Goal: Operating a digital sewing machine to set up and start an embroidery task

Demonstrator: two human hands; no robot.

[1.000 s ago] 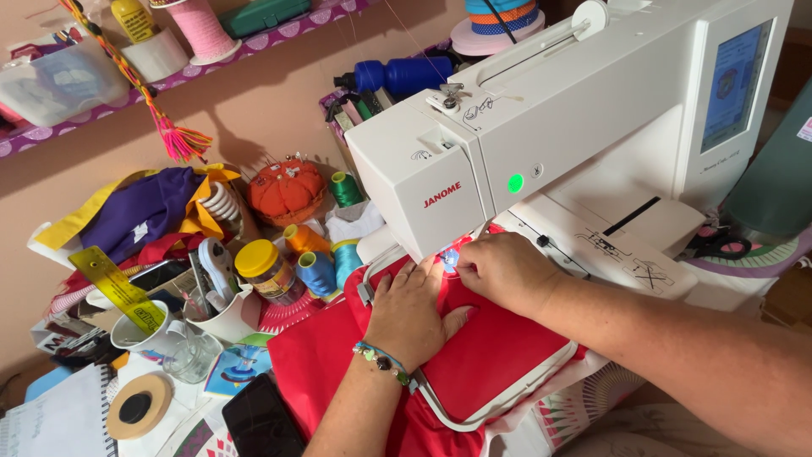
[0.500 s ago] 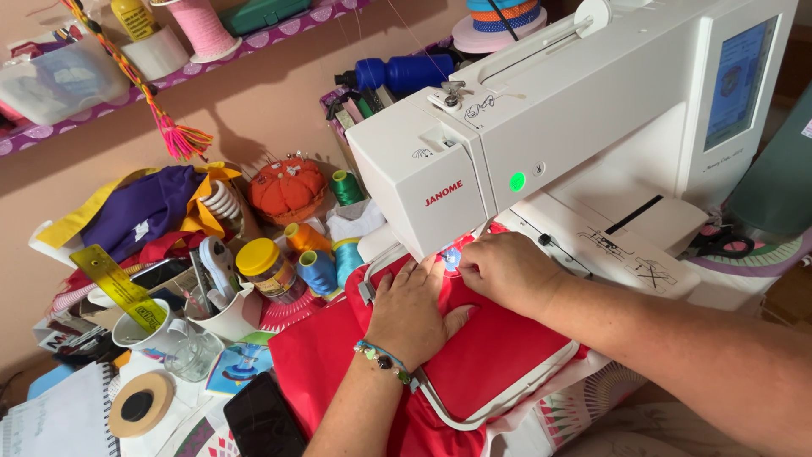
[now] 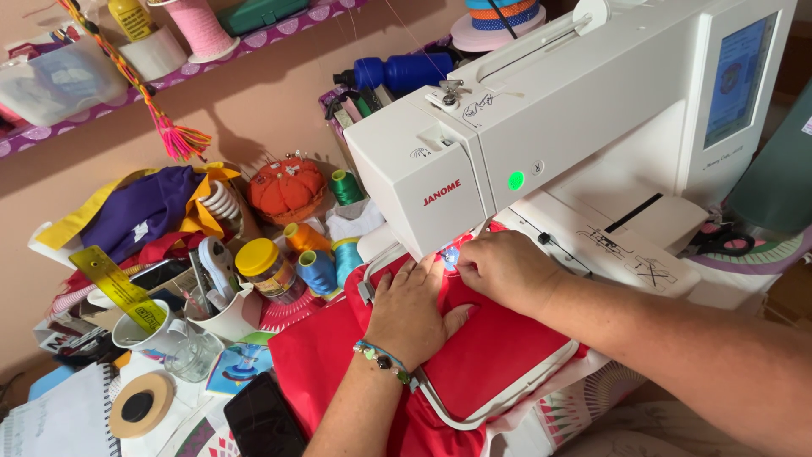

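Left hand [image 3: 414,309] lies flat, fingers spread, palm down on the red fabric [image 3: 491,355] stretched in the white hoop [image 3: 507,398]; it grips nothing, only presses. Right hand [image 3: 505,269] sits just beside it, fingers curled in under the needle area of the white sewing machine [image 3: 541,127]; it seems to pinch something small at the fabric there, but whether it has hold of thread or cloth cannot be told. The fabric lies under both hands, on the machine bed and spilling toward the person. Step in hand, as it looks: settling the hooped fabric at the needle, or tending thread there. Any following move would call for fingers clear of the needle and the cloth kept flat and taut. Left of the left hand, on the table, are thread spools [image 3: 320,269], a yellow-lidded jar [image 3: 264,269] and an orange pincushion [image 3: 288,188]. Against the earlier frames almost nothing differs: both hands stay in the same spot, the view barely shifts.
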